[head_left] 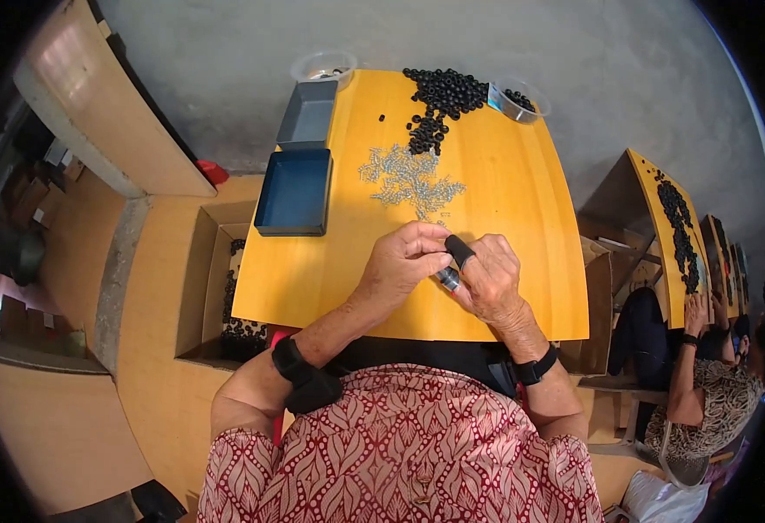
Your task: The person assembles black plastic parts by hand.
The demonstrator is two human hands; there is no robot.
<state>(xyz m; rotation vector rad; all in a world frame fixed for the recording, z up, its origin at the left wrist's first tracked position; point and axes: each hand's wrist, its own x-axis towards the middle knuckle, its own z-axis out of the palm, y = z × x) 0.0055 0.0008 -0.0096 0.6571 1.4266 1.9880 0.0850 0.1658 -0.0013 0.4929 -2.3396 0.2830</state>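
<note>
Probably, the first risk is near the tabletop's (513, 192) front edge, where the left hand (397, 264) and right hand (492, 277) curl fingertips together; I cannot tell whether they close upon a piece, but a slip could drop it. Beyond, small silver pieces (407, 185) lie loose mid-tabletop, easily scattered by a knuckle, and black round pieces (449, 94), heaped at the far edge, could roll off if bumped.

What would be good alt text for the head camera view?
A person's left hand and right hand are close together over a yellow table; anything pinched is unclear. Beyond them lie small silvery pieces and a heap of black pieces, with a dark blue tray and a gray tray at the left. Another person is at a table on the right.
</note>
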